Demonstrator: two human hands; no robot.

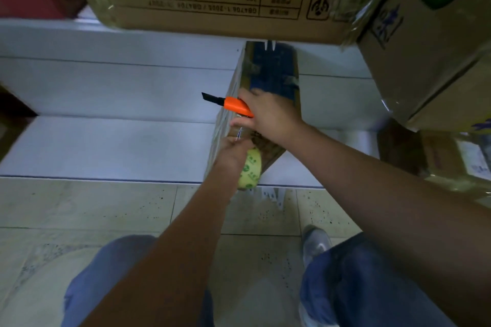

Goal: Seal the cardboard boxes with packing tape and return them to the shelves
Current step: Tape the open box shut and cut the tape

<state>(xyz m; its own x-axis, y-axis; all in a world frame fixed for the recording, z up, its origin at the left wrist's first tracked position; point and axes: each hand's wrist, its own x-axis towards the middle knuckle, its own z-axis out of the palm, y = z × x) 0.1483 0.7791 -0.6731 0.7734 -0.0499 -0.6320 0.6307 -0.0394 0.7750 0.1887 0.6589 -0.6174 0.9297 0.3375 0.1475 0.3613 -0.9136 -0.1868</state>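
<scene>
Orange knife (235, 106) in our right hand (268, 117), fingers curled round the handle, blade out and pointing to the frame's left. We're holding the tape roll (251, 168) in our left hand (233, 152), fingers wrapped on it, at the near end of the box (268, 79) standing mid-frame on the white shelf (106, 87). We're likely cutting the tape here. Risk: hands nearly touching, so a slip is nicking the left fingers; slack tape is folding back on itself.
</scene>
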